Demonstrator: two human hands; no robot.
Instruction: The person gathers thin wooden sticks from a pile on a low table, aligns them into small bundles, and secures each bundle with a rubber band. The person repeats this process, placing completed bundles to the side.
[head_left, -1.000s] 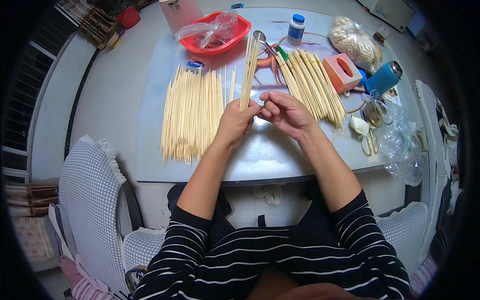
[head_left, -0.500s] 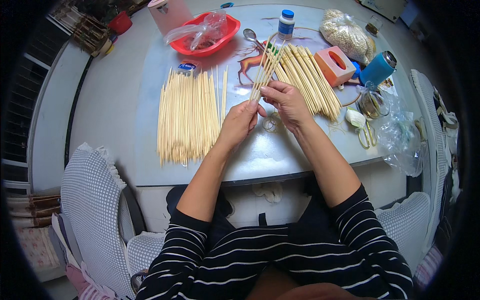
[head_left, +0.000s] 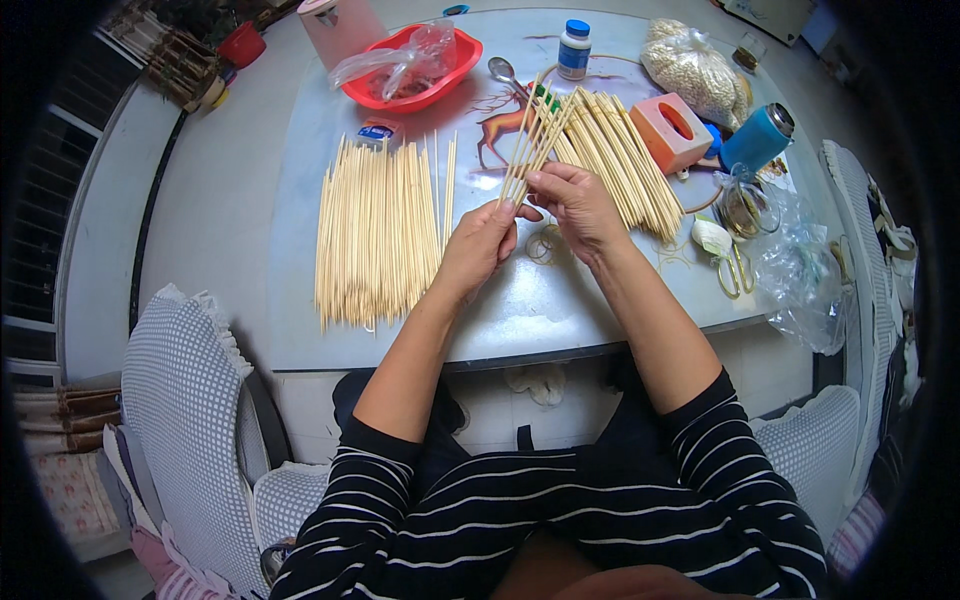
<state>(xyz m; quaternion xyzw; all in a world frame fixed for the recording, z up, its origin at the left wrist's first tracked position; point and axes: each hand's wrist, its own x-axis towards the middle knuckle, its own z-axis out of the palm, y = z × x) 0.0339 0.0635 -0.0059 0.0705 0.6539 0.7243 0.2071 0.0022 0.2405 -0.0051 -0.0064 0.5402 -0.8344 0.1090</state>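
Observation:
Several thin wooden skewers (head_left: 533, 140) fan upward from between my two hands, above the middle of the table. Low on the sticks, my left hand (head_left: 482, 240) is closed round them. My right hand (head_left: 574, 205) pinches the same skewers slightly higher and to the right, its fingertips touching them. A wide layer of loose skewers (head_left: 375, 235) lies on the table to the left, with a few apart at its right edge. Behind my right hand rests another pile of skewers (head_left: 625, 165), slanting. Rubber bands (head_left: 543, 245) lie between my wrists, partly hidden.
Along the table's far side are a red basin (head_left: 455, 75) with a plastic bag, a spoon (head_left: 503, 70), a blue-capped bottle (head_left: 574, 50) and a bag of pale beans (head_left: 690, 75). To the right stand a tissue box (head_left: 655, 150), blue flask (head_left: 757, 138) and scissors (head_left: 737, 272).
My right fingers have shifted slightly along the held skewers, whose upper ends are spread a little wider. My left hand has barely moved. The piles look the same.

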